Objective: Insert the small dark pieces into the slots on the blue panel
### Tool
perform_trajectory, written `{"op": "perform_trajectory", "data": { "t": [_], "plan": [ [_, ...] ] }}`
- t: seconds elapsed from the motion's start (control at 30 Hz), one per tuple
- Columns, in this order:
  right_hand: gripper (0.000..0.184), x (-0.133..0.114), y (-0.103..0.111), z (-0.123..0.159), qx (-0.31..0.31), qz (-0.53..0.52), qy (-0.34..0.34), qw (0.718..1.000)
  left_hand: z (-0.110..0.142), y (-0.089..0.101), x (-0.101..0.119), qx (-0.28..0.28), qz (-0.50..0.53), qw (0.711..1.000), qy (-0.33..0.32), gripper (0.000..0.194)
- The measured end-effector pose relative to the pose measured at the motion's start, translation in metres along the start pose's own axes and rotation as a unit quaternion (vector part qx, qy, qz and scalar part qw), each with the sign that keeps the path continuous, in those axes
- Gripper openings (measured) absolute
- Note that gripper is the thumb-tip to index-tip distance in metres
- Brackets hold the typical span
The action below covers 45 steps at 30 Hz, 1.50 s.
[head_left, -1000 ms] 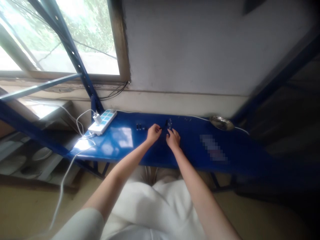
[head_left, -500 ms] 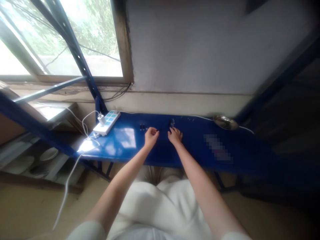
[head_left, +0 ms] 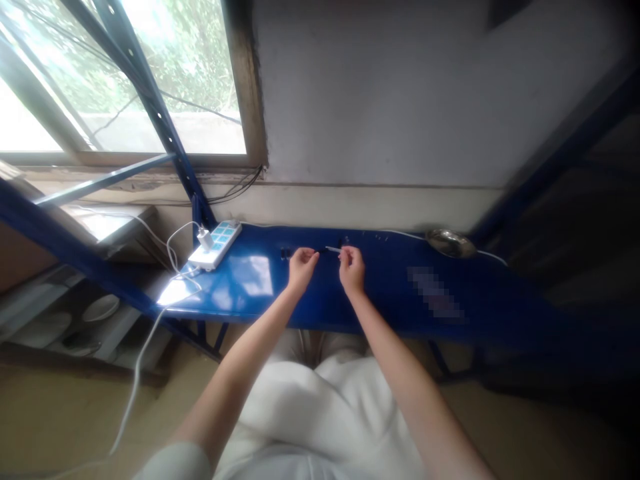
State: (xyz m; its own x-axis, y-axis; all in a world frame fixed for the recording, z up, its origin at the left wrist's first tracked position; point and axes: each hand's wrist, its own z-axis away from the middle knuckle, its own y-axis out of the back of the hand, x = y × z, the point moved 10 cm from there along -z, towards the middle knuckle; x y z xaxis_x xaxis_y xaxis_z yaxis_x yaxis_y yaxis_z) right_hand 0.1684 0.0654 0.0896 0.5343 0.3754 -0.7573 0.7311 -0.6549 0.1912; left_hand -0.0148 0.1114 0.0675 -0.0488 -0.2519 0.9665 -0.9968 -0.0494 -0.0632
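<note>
My left hand (head_left: 301, 270) is closed in a pinch over the blue table (head_left: 320, 300). A small dark piece (head_left: 321, 251) shows at its fingertips, too small to name. Facing it, my right hand (head_left: 353, 270) grips a thin, pale stick-like piece (head_left: 333, 249) between thumb and fingers. That piece points left toward the dark one; whether the two touch I cannot tell. Small black pieces (head_left: 285, 253) lie just left of my left hand. Behind my right hand rest tiny dark and clear bits (head_left: 347, 239), partly hidden.
A white power strip (head_left: 216, 245) with a plugged-in charger (head_left: 205, 239) lies at the table's left, its cable hanging down. A shiny metal bowl (head_left: 451, 244) stands at the back right. Tiny bits (head_left: 381, 237) are scattered near the back edge. Blue metal uprights (head_left: 165, 127) flank the table.
My right hand has lifted from the small bits on the table and now holds the thin pale piece, turned toward my left hand. The left hand has hardly moved.
</note>
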Motion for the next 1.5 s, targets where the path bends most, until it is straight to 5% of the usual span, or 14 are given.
{"op": "perform_trajectory", "data": {
  "t": [0.63,0.83,1.0,1.2,1.5],
  "plan": [
    [0.029,-0.007,0.006,-0.006,-0.037,-0.107,-0.041,0.993,0.0,0.001,0.012,-0.002,0.044,0.999,0.006,0.022],
    [0.031,-0.012,-0.008,-0.007,-0.094,-0.148,-0.06,0.983,0.006,-0.016,0.016,-0.078,0.053,0.995,0.015,0.029],
    [0.034,-0.01,-0.012,-0.007,-0.107,-0.149,-0.066,0.981,0.005,-0.017,0.019,-0.085,0.052,0.995,0.015,0.03],
    [0.034,-0.007,-0.02,0.001,-0.147,-0.132,-0.048,0.979,-0.011,-0.021,0.033,-0.107,0.011,0.994,-0.028,0.028],
    [0.03,0.003,-0.031,0.008,-0.156,-0.15,-0.06,0.974,-0.026,-0.048,0.065,-0.236,-0.107,0.959,-0.114,0.022]
  ]
}}
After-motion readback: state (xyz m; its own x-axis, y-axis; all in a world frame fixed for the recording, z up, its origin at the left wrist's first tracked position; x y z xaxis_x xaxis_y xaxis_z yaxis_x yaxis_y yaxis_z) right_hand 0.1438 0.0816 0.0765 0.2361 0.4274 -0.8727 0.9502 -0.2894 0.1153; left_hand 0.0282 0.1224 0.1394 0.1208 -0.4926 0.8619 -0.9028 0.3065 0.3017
